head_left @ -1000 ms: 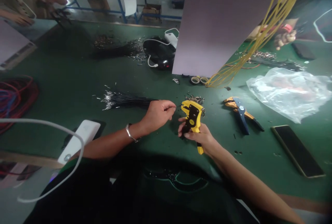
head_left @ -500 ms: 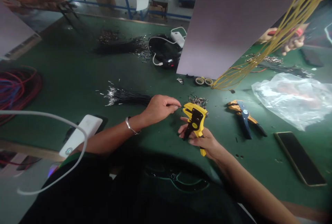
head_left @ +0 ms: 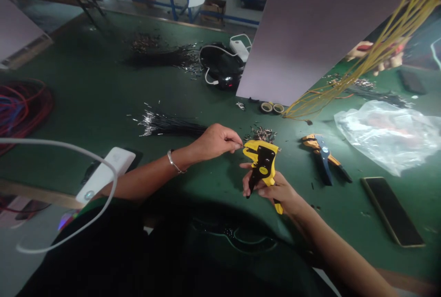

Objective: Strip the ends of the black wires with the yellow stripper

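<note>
My right hand [head_left: 272,189] is closed around the handles of a yellow and black wire stripper [head_left: 262,161], whose jaws point left. Thumb and forefinger of my left hand [head_left: 218,141] pinch a thin dark wire just left of those jaws; only a short tip of it shows. Beneath and behind that hand lies a bundle of black wires [head_left: 172,125] with bright ends fanned to the left. A small heap of cut wire pieces [head_left: 263,134] sits right behind the stripper's head.
A second stripper [head_left: 324,154], a phone [head_left: 392,212] and a clear plastic bag [head_left: 386,136] lie to the right. Tape rolls [head_left: 272,108] sit by an upright grey panel [head_left: 289,35]. Left are a white power strip [head_left: 106,173] and red-blue cable coils [head_left: 24,109]. Another person's hands [head_left: 386,58] work at upper right.
The stripper in my right hand has moved slightly right and down, its head tilting a little. My left hand, still pinching the wire, has shifted slightly right. The whole view has moved a little.
</note>
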Action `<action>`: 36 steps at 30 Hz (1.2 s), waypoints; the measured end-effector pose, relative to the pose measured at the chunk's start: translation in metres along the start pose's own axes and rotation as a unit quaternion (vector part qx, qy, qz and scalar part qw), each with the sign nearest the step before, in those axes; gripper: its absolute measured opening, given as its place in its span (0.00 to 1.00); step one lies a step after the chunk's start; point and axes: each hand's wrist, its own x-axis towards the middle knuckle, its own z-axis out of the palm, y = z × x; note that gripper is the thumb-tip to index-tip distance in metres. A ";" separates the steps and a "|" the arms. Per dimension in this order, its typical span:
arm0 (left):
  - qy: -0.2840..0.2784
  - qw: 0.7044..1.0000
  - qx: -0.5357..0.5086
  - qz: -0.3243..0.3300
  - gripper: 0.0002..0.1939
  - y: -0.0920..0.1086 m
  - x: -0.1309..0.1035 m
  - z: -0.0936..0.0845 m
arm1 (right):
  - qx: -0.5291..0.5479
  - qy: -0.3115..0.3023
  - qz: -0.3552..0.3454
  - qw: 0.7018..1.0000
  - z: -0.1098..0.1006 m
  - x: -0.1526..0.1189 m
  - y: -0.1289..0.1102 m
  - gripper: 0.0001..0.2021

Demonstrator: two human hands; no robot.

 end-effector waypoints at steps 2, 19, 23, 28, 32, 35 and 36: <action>-0.004 1.000 0.003 0.002 0.08 -0.001 0.000 0.001 | -0.004 -0.001 -0.004 1.000 0.000 0.000 0.001 0.27; -0.022 1.000 -0.008 0.001 0.08 -0.003 0.001 0.002 | 0.042 0.030 -0.013 0.999 0.000 -0.005 0.013 0.12; -0.026 1.000 -0.008 -0.003 0.08 -0.002 0.002 0.001 | 0.066 0.034 -0.003 0.997 0.002 -0.006 0.013 0.09; -0.035 0.999 -0.013 -0.006 0.08 -0.001 0.002 0.000 | 0.051 0.036 0.013 0.998 0.005 -0.006 0.011 0.08; -0.038 0.999 -0.004 -0.004 0.08 -0.002 0.002 0.000 | 0.038 0.059 0.015 0.997 0.008 -0.007 0.011 0.08; -0.040 0.999 -0.002 -0.001 0.09 -0.003 0.003 0.001 | 0.029 0.071 0.012 0.997 0.007 -0.008 0.013 0.08; -0.041 0.999 -0.001 0.000 0.09 -0.004 0.003 0.001 | 0.027 0.074 0.012 0.997 0.006 -0.008 0.014 0.08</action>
